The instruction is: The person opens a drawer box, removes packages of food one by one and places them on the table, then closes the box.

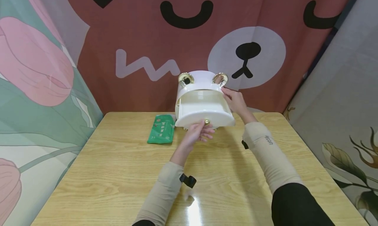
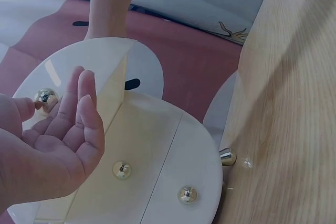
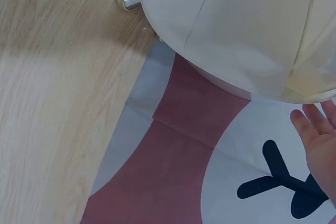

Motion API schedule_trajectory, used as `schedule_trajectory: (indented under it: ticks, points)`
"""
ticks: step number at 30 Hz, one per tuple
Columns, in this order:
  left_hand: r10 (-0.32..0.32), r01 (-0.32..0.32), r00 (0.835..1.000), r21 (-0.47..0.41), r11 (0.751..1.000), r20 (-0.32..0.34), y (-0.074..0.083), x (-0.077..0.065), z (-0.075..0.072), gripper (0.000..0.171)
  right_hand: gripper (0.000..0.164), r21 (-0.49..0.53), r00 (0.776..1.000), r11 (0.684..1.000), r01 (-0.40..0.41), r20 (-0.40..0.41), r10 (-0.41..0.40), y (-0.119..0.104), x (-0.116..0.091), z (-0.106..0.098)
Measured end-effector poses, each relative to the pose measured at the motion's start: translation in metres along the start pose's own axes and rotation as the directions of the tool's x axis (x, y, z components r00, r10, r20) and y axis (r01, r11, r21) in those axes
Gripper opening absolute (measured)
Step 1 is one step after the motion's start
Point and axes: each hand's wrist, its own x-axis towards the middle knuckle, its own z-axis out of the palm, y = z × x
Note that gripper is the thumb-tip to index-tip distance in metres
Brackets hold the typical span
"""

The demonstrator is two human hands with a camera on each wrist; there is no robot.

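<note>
White, curved drawer [image 1: 204,114] — left fingers [image 2: 22,108] pinch round knob [image 1: 207,122].

a pale wood-grained table [image 1: 112,186] carries a green packet [image 1: 161,130] lying flat just beside a white drawer box [image 1: 202,77] standing on small gold feet [image 2: 228,157].

green rectangular soft packet [image 1: 161,129], white print, just lying flat | pretty glossy pale wood-grain surface [image 1: 118,176] | reddish-brown fabric backdrop [image 1: 141,35], big cartoon bear face | pink-tulip curtain [image 1: 35,62] left, greyish plant-print curtain [image 1: 333,88] right
</note>
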Motion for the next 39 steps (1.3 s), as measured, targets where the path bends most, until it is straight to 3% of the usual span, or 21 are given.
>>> schedule_trajectory:
  ticks: [12, 18, 26, 39]
  points:
    - [-0.005, 0.002, 0.999, -0.067, 0.998, -0.043, -0.001, 0.000, 0.002, 0.049, 0.026, 0.027, 0.999, 0.999, 0.032, 0.008, -0.032, -0.007, 0.009, 0.001]
    - [-0.001, -0.006, 0.997, -0.100, 0.995, -0.075, -0.002, 0.000, 0.002, 0.047, 0.029, 0.039, 0.996, 0.998, 0.047, 0.070, -0.049, -0.011, 0.014, 0.000]
    - [-0.018, 0.009, 0.997, -0.113, 0.994, -0.079, -0.001, 0.002, 0.002, 0.048, 0.027, 0.007, 0.975, 0.984, 0.178, 0.137, -0.177, -0.019, 0.028, -0.003]
    - [-0.003, -0.011, 0.997, -0.170, 0.985, -0.082, 0.000, 0.004, 0.003, 0.043, 0.030, -0.007, 0.977, 0.999, -0.033, 0.210, 0.034, -0.023, 0.029, -0.009]
